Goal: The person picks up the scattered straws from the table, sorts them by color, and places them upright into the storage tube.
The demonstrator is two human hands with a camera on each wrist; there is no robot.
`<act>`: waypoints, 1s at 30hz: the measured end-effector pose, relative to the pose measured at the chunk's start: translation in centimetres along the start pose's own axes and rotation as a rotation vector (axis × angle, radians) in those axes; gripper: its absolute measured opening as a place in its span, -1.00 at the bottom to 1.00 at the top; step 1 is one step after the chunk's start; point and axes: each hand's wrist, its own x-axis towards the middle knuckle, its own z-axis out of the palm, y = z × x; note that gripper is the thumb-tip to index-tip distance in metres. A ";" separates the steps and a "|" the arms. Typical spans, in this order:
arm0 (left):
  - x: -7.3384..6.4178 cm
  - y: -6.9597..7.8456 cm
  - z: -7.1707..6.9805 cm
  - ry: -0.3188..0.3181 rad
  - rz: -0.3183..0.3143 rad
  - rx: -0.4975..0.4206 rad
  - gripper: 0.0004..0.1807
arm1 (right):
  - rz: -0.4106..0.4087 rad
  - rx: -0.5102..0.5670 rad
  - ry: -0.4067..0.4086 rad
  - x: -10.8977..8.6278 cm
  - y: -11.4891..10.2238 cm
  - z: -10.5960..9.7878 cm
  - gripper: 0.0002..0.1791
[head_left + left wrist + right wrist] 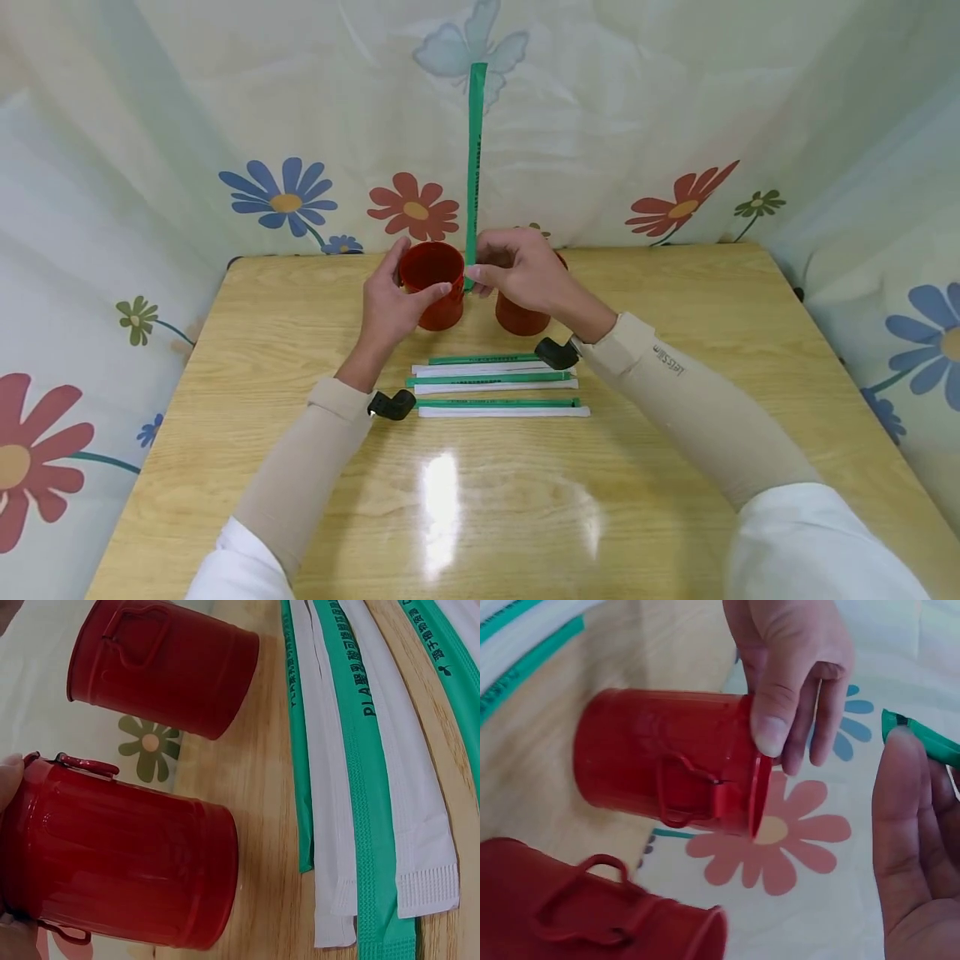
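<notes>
Two red metal buckets with small wire side handles stand upright, side by side at the back of the table. My left hand [388,304] holds the left bucket [441,315] at its rim, thumb on the near side and fingers round the far side. Between finger and thumb, my right hand [525,271] pinches a green wrapped straw [476,150] near its lower end. The straw points upward, beside the left bucket and apart from its rim in the right wrist view. Behind my right wrist, the right bucket [521,319] is partly hidden; it also shows in the left wrist view.
Several wrapped straws, green [502,377] and white [502,412], lie crosswise in a row in front of the buckets on the wooden table [300,333]. A flowered curtain [600,125] hangs right behind the table's back edge and along both sides.
</notes>
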 end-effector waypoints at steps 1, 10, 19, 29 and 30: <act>0.0 -0.1 0.0 -0.002 -0.001 -0.002 0.00 | 0.008 -0.022 -0.006 0.3 -0.1 0.1 -0.93; -0.2 -0.1 0.0 -0.023 0.012 0.001 -0.02 | -0.007 -0.107 -0.005 2.5 -0.7 1.0 -0.91; -0.1 -0.1 -0.1 -0.016 0.017 0.000 -0.03 | 0.055 -0.153 0.048 4.5 -0.6 1.6 -0.91; -0.1 -0.2 0.0 -0.020 0.029 -0.014 -0.03 | 0.129 -0.231 -0.026 5.7 -0.4 2.3 -0.83; -0.1 -0.2 0.0 -0.020 0.030 -0.016 -0.03 | 0.137 -0.237 -0.033 5.8 -0.3 2.4 -0.82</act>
